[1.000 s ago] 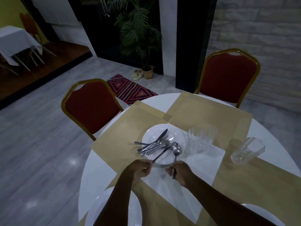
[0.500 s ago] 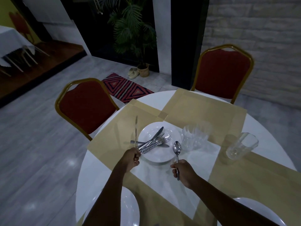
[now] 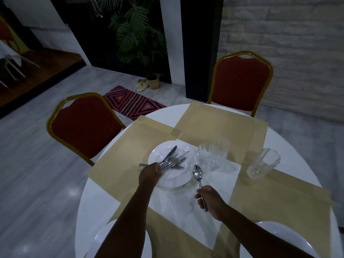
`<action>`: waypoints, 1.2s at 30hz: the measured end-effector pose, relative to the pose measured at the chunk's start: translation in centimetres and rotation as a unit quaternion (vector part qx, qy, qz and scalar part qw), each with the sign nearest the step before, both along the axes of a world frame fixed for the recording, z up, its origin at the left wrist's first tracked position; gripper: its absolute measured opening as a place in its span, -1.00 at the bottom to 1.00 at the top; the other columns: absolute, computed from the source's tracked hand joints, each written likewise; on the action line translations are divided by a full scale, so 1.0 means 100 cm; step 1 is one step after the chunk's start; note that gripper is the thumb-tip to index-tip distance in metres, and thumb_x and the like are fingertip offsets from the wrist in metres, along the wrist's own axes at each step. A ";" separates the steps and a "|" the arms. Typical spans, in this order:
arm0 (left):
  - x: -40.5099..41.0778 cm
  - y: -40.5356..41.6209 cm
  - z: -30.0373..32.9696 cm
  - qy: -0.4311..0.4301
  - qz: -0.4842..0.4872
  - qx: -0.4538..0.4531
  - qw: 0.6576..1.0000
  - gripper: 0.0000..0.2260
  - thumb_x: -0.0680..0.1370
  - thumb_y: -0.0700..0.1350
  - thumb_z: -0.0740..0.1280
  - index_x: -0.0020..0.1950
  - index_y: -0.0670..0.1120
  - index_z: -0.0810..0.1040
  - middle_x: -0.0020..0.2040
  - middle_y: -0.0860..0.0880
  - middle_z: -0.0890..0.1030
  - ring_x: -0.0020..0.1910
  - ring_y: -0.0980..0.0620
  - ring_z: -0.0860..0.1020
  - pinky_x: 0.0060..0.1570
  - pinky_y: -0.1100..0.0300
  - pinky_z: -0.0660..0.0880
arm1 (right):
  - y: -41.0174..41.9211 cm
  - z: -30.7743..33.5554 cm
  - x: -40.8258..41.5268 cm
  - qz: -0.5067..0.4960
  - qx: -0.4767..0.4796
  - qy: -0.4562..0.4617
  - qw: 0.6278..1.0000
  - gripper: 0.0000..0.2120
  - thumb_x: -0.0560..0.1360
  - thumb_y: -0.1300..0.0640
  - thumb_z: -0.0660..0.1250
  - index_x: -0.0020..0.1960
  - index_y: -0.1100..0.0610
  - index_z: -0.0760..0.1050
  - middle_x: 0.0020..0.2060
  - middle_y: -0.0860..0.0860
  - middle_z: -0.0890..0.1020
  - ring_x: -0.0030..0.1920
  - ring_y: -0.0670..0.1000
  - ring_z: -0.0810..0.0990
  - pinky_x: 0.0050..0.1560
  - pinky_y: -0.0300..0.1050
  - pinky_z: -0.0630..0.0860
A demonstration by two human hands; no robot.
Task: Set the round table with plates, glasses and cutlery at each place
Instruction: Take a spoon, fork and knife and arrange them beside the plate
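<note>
A white plate sits near the middle of a round white table, carrying a loose heap of cutlery: a knife, forks and other handles crossing one another. The left hand reaches onto the plate's left rim, fingers curled around several handles in the heap. The right hand hovers just right of the plate, fist closed around the handle of a spoon, bowl pointing away. To the right of the plate stand nested glasses, close beside it, and farther right a single glass on a tan placemat. Two more plates show at the near edge, a left plate and a right plate, both partly hidden by the arms. Two red chairs stand at the far side. Judging from this, the cutlery is only starting to be shared out. The tangled pieces could snag as the left hand lifts, dragging extras off the plate or tipping it; the spoon hand, swinging right, could knock the nearby glasses.
</note>
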State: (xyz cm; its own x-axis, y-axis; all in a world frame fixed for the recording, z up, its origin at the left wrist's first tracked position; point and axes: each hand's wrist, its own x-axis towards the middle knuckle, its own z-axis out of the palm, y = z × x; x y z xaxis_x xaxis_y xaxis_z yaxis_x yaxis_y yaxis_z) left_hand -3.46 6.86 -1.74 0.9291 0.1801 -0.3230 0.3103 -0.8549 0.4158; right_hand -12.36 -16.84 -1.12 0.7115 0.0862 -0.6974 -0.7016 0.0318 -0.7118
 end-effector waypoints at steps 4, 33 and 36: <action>-0.001 -0.006 -0.001 -0.002 0.005 0.028 1.000 -0.88 0.46 -0.16 0.27 -0.08 -0.15 0.57 -0.12 -0.13 0.67 -0.06 -0.13 0.63 -0.11 0.15 0.48 | -0.003 -0.003 -0.003 0.004 0.000 -0.007 1.000 -0.89 0.55 0.22 0.15 -0.14 0.23 0.34 -0.26 0.14 0.50 -0.44 0.02 0.38 -0.41 -0.13 0.22; -0.007 -0.017 0.004 0.004 0.002 0.000 1.000 -0.74 0.49 -0.07 0.37 0.10 -0.18 0.61 0.09 -0.13 0.65 0.17 -0.07 0.57 0.12 0.16 0.47 | -0.023 0.010 -0.029 0.002 -0.032 -0.021 0.999 -0.91 0.57 0.22 0.17 -0.03 0.26 0.37 -0.22 0.13 0.54 -0.47 -0.03 0.44 -0.49 -0.19 0.24; -0.009 -0.018 0.006 0.008 -0.002 -0.007 1.000 -0.76 0.48 -0.06 0.36 0.04 -0.18 0.63 0.06 -0.11 0.66 0.14 -0.02 0.58 0.11 0.21 0.45 | -0.022 0.010 -0.031 0.003 -0.029 -0.019 0.999 -0.91 0.57 0.22 0.17 -0.03 0.26 0.37 -0.22 0.13 0.54 -0.46 -0.04 0.44 -0.50 -0.19 0.26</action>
State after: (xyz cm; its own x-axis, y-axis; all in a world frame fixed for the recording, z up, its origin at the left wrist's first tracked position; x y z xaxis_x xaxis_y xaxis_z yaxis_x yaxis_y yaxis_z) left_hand -4.33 5.10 -1.14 0.9243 0.1714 -0.3409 0.3136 -0.8502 0.4228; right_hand -15.47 -19.06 -0.15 0.7369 0.0506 -0.6741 -0.6744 -0.0136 -0.7382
